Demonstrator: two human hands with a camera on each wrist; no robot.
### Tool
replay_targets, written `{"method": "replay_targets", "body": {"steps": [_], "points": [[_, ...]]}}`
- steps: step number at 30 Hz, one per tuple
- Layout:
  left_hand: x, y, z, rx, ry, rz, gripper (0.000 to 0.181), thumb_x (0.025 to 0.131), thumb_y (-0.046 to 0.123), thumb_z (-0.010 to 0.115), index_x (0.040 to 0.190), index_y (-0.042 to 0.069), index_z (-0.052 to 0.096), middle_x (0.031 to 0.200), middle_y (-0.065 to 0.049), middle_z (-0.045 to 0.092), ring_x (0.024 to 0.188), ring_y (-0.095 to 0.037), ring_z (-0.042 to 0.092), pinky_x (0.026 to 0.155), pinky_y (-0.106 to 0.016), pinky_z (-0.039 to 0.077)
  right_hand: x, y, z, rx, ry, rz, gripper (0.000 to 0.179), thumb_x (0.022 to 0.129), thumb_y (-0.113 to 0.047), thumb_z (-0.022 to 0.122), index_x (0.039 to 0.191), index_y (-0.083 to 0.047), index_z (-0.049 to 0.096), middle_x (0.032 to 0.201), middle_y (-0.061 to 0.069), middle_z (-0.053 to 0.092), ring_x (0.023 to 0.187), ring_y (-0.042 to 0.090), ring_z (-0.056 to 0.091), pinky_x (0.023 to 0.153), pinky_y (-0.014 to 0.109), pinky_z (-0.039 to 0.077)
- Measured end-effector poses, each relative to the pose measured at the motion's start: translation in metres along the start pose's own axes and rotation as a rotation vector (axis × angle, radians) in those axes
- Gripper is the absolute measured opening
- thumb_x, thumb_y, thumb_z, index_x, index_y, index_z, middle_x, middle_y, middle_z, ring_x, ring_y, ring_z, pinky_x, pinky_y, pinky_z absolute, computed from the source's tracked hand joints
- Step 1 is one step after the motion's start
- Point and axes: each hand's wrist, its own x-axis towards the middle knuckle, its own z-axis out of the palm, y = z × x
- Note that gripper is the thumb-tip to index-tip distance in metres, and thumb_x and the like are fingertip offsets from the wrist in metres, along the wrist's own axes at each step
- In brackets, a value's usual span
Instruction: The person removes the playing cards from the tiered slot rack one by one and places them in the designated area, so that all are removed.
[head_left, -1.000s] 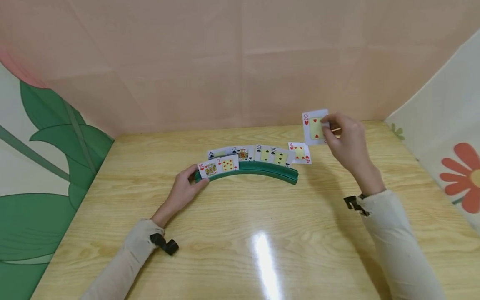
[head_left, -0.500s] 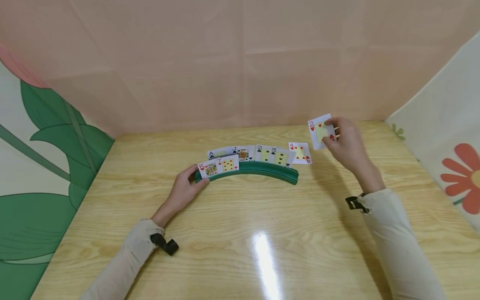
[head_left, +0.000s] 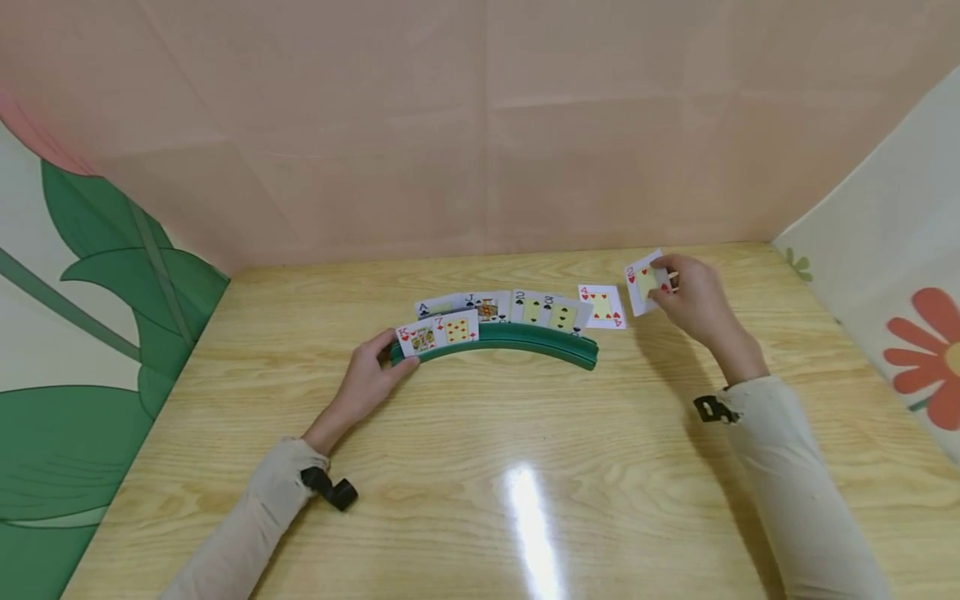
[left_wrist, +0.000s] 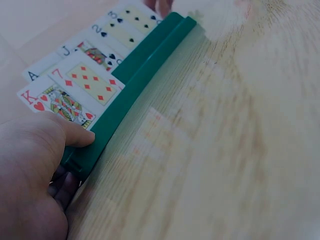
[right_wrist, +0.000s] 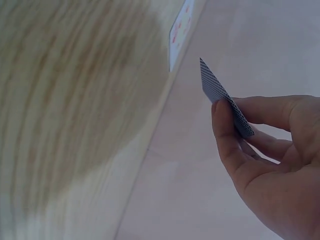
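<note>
My left hand [head_left: 362,379] grips the left end of a curved green card holder [head_left: 517,335], its thumb along the front edge. In the holder's front slot stand the king of hearts [left_wrist: 65,107] and the seven of diamonds [left_wrist: 92,82]. Behind them are an ace [head_left: 432,307], the jack of spades [head_left: 487,307], the two of spades [head_left: 529,308] and the three of spades [head_left: 561,315]. My right hand [head_left: 697,300] pinches the two of hearts [head_left: 643,283] between thumb and fingers, to the right of the holder. Its patterned back [right_wrist: 214,87] shows in the right wrist view.
The four of hearts [head_left: 602,307] lies on the wooden table [head_left: 450,483] just beyond the holder's right end. A pinkish backdrop [head_left: 480,125] rises behind the table. Painted panels flank it, with green leaves [head_left: 75,450] at left and a red flower [head_left: 926,354] at right.
My right hand has moved down and slightly right with the two of hearts, which has tilted. The left hand, the holder and its cards stay in place.
</note>
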Motion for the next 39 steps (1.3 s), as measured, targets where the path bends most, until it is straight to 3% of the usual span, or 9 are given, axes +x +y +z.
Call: {"method": "replay_targets", "body": {"steps": [8,12,19,25,32,39], "points": [[-0.001,0.002,0.000,-0.009,-0.005,-0.014,0.041,0.093,0.015,0.072,0.128,-0.001,0.060,0.121,-0.017,0.065,0.111,-0.027,0.059,0.095,-0.045,0.046,0.002,0.011,0.003,-0.042,-0.077,0.028,0.045,0.090,0.002,0.065,0.130,0.015,0.052,0.128,0.037,0.053,0.103,0.051,0.060,0.068,0.044,0.054],[-0.001,0.003,-0.001,-0.014,-0.007,-0.016,0.041,0.093,0.015,0.073,0.128,0.000,0.060,0.121,-0.017,0.065,0.110,-0.027,0.059,0.095,-0.045,0.047,0.003,0.017,0.006,-0.054,-0.118,0.055,0.047,0.090,0.001,0.064,0.132,0.015,0.050,0.126,0.039,0.053,0.104,0.052,0.059,0.070,0.046,0.055],[-0.001,0.002,0.000,-0.007,-0.011,-0.016,0.041,0.093,0.017,0.072,0.129,0.000,0.060,0.122,-0.017,0.065,0.111,-0.026,0.060,0.094,-0.045,0.047,0.003,0.025,0.009,-0.118,-0.163,0.066,0.047,0.088,-0.003,0.066,0.130,0.013,0.053,0.123,0.041,0.053,0.098,0.046,0.052,0.083,0.058,0.044],[-0.001,0.003,0.000,-0.013,-0.012,-0.023,0.041,0.093,0.017,0.072,0.129,0.000,0.060,0.122,-0.016,0.065,0.111,-0.026,0.059,0.095,-0.045,0.047,0.002,0.030,0.009,-0.169,-0.224,0.069,0.045,0.089,-0.007,0.069,0.129,0.009,0.055,0.121,0.041,0.055,0.110,0.052,0.050,0.096,0.065,0.036],[-0.002,0.002,0.000,-0.023,-0.008,-0.034,0.041,0.093,0.015,0.073,0.129,0.000,0.060,0.122,-0.017,0.064,0.112,-0.027,0.059,0.096,-0.045,0.046,0.001,0.033,0.009,-0.190,-0.264,0.063,0.044,0.090,-0.011,0.069,0.129,0.006,0.056,0.111,0.035,0.057,0.099,0.046,0.052,0.086,0.061,0.039],[0.000,0.004,0.003,0.002,-0.012,-0.036,0.041,0.094,0.004,0.068,0.130,-0.009,0.056,0.124,-0.026,0.062,0.114,-0.035,0.058,0.097,-0.050,0.045,0.001,0.034,0.010,-0.202,-0.264,0.038,0.043,0.090,-0.009,0.070,0.128,0.007,0.058,0.108,0.035,0.058,0.097,0.045,0.052,0.084,0.059,0.040]]}}
